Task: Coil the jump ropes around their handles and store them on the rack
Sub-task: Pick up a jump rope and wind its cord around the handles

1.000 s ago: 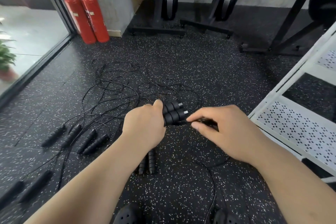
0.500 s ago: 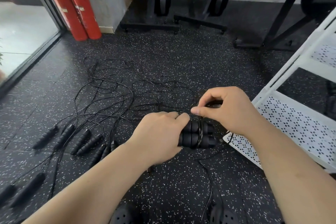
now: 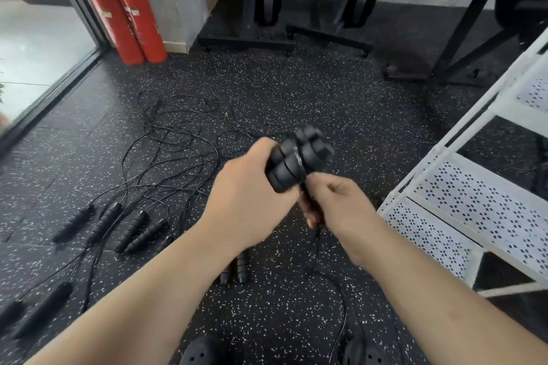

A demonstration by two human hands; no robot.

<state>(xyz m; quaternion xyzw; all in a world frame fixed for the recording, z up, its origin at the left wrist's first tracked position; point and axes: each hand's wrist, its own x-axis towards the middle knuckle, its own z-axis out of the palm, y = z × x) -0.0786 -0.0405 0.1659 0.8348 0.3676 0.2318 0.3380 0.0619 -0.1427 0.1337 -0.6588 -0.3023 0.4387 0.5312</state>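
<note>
My left hand grips a pair of black jump rope handles held side by side, their ends pointing up and right. A turn of thin black cord lies around them. My right hand is just below the handles with its fingers curled round that cord, which trails down to the floor between my feet. The white rack with perforated shelves stands to the right. Several other black handles lie on the floor at the left, with tangled cords beyond them.
Two red fire extinguishers stand at the back left by a glass door. Black equipment stands line the back wall. Two more handles lie under my left forearm. My dark shoes show at the bottom edge.
My right hand has moved from above the handles down to below them, carrying the cord around. The handles in my left hand have tilted upward.
</note>
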